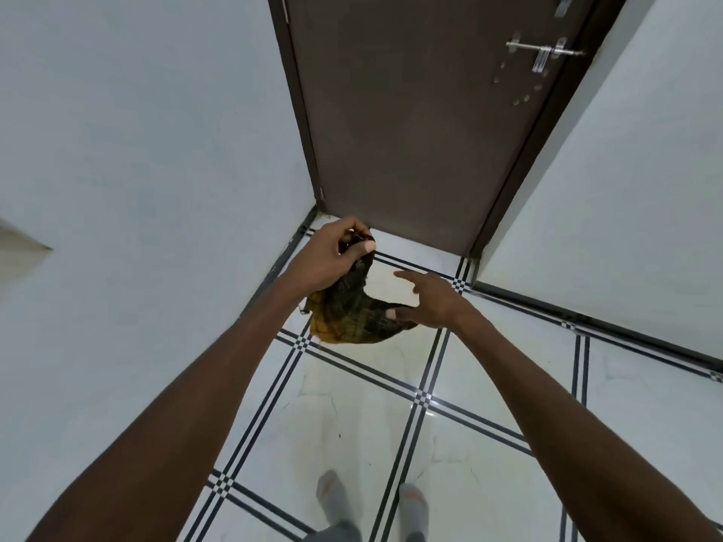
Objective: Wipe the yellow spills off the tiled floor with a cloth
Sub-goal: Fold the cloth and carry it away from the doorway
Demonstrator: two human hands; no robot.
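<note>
A dark checked cloth (352,311) with a yellow-stained lower edge hangs in the air in front of me. My left hand (332,252) pinches its top corner between thumb and fingers. My right hand (426,299) holds the cloth's right end with the thumb while the fingers spread apart above it. The white tiled floor (352,416) with black-and-white border lines lies below. Faint yellowish smears show on the tile near my feet (297,459). The cloth hides part of the floor behind it.
A closed brown door (410,131) with a metal latch (544,52) stands straight ahead. White walls close in on the left (137,170) and right (626,189). My feet in grey socks (332,498) stand on the tiles at the bottom.
</note>
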